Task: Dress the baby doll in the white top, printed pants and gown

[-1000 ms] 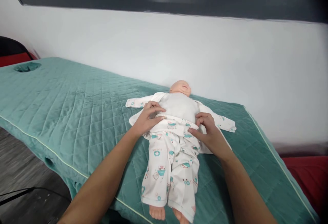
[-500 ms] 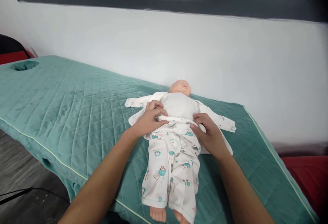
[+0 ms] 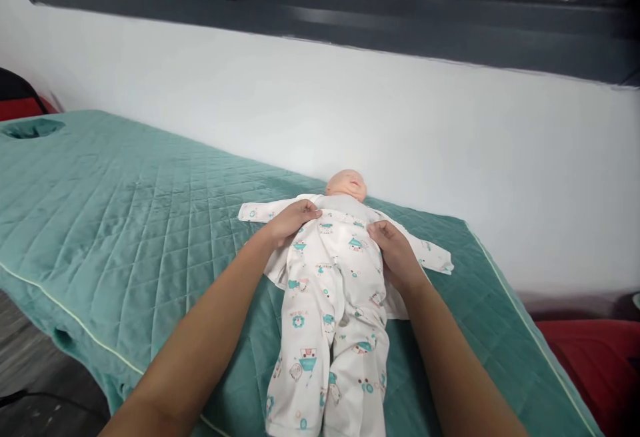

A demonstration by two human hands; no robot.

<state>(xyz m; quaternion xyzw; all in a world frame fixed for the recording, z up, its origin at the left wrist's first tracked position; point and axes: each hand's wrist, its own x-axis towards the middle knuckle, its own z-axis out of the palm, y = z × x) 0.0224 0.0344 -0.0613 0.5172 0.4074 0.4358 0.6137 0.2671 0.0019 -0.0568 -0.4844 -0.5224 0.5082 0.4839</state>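
A baby doll (image 3: pixel 347 183) lies on its back, head toward the wall, on a green quilted bed cover (image 3: pixel 150 223). White printed trousers (image 3: pixel 333 277) cover its legs and most of its belly, with the waistband high on the trunk. My left hand (image 3: pixel 295 218) pinches the waistband at one side. At the other side my right hand (image 3: pixel 394 250) grips the trousers' upper edge, its fingers closed. Beneath, a white printed jacket (image 3: pixel 431 253) lies spread open with its sleeves stretched outward. The doll's feet are out of view.
Behind the bed rises a white wall (image 3: pixel 225 90) with a dark window frame (image 3: pixel 350 20) above it. A red chair (image 3: pixel 590 357) stands at the right. The bed has a round hole (image 3: pixel 34 128) at its far left end.
Both hands have pulled the trousers' waistband up the doll's trunk, covering more of its white belly. The view has tilted up slightly, showing more of the window.
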